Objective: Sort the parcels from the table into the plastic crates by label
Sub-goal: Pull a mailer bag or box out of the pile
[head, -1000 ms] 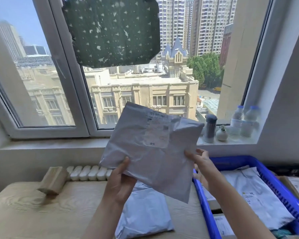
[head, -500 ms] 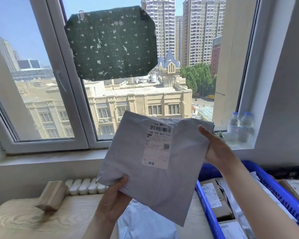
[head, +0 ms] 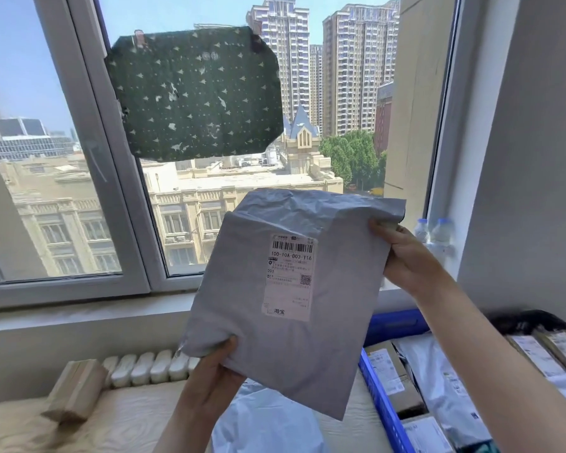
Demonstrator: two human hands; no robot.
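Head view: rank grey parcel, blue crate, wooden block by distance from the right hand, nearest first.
1. grey parcel: held by the right hand at its upper corner.
2. blue crate: just below, on the right.
3. wooden block: far left on the table.

I look through one camera on the person's head. It faces forward at the window (head: 89,142), tipped only a little down. The parcel (head: 242,305) is very near it; the table (head: 128,416) is at the bottom.

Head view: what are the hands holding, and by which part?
A grey plastic mailer parcel: the left hand grips its lower left corner, the right hand its upper right edge.
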